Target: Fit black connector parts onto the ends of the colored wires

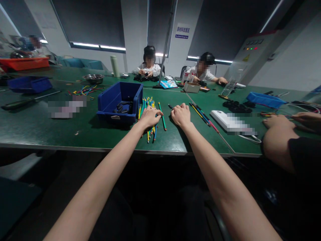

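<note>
Bare forearms stretch onto the green table, left hand over the coloured cables with thumb apart, right hand curled down, its grip I cannot tell

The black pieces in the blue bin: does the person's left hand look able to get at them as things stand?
Probably yes: the left hand lies on coloured wires close beside the blue bin, whose open top leaves the black pieces reachable from above.
</note>
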`<action>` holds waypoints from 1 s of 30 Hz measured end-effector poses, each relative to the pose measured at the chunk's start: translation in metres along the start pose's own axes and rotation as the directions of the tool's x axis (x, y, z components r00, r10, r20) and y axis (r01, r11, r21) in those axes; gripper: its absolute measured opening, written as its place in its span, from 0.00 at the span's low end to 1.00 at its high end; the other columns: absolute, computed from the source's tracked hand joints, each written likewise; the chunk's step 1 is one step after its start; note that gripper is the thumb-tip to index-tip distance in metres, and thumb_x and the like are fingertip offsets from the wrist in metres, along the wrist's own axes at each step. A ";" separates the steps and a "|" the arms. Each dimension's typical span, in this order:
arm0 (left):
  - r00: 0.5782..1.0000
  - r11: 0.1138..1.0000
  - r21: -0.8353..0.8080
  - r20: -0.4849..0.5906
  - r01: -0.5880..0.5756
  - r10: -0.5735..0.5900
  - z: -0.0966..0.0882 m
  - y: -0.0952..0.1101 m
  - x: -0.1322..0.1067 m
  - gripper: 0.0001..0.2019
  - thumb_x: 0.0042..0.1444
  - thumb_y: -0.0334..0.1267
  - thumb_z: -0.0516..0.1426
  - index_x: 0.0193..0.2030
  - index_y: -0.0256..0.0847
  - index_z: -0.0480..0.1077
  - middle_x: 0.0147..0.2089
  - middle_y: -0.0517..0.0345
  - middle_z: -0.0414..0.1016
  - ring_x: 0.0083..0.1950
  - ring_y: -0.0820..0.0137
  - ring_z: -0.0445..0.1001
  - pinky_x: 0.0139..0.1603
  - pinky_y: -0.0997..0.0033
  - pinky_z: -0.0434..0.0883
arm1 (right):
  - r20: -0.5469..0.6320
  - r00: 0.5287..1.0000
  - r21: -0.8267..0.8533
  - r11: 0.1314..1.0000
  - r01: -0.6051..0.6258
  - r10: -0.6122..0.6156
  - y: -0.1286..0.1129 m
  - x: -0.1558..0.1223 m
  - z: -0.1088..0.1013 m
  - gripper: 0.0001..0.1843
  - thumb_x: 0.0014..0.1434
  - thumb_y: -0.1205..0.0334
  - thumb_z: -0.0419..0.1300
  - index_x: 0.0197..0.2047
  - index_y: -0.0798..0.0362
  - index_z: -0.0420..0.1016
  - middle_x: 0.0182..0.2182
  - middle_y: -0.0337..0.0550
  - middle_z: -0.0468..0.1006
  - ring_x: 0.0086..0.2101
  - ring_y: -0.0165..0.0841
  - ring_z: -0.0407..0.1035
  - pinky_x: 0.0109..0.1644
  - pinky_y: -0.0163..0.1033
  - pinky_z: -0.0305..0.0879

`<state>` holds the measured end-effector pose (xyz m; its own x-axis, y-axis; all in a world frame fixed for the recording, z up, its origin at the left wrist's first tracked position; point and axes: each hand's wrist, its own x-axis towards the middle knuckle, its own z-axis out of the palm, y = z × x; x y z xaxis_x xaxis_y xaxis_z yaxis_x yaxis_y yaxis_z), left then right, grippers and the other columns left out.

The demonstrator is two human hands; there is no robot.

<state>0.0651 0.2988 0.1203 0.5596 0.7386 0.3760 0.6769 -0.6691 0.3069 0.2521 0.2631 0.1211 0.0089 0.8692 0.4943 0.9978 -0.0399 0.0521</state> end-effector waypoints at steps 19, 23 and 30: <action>1.000 1.000 -0.013 -0.007 -0.003 0.002 0.003 -0.003 0.001 0.12 0.58 0.41 0.53 0.44 0.51 0.77 0.49 0.58 0.76 0.54 0.59 0.63 0.55 0.56 0.63 | 0.078 0.977 -0.218 0.960 -0.175 0.196 0.094 -0.024 -0.007 0.20 0.60 0.59 0.47 0.43 0.55 0.78 0.44 0.52 0.76 0.50 0.47 0.58 0.52 0.52 0.53; 1.000 1.000 -0.025 -0.008 0.003 -0.003 0.002 -0.003 0.001 0.12 0.57 0.40 0.53 0.44 0.51 0.77 0.48 0.57 0.77 0.53 0.58 0.63 0.55 0.55 0.63 | 0.034 0.972 -0.226 0.949 -0.221 0.234 0.095 -0.025 -0.004 0.20 0.60 0.56 0.48 0.42 0.55 0.79 0.45 0.54 0.73 0.49 0.48 0.59 0.51 0.51 0.55; 1.000 0.999 -0.044 -0.018 -0.012 0.011 0.002 -0.003 0.001 0.12 0.58 0.39 0.53 0.43 0.50 0.77 0.45 0.57 0.77 0.52 0.58 0.64 0.55 0.55 0.62 | -0.019 0.968 -0.183 0.951 -0.251 0.252 0.094 -0.026 -0.003 0.23 0.61 0.52 0.47 0.45 0.56 0.78 0.47 0.57 0.69 0.50 0.48 0.57 0.51 0.52 0.54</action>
<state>0.0647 0.3016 0.1184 0.5585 0.7295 0.3948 0.6487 -0.6808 0.3402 0.3457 0.2352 0.1157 0.2587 0.8218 0.5076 0.9344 -0.3462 0.0843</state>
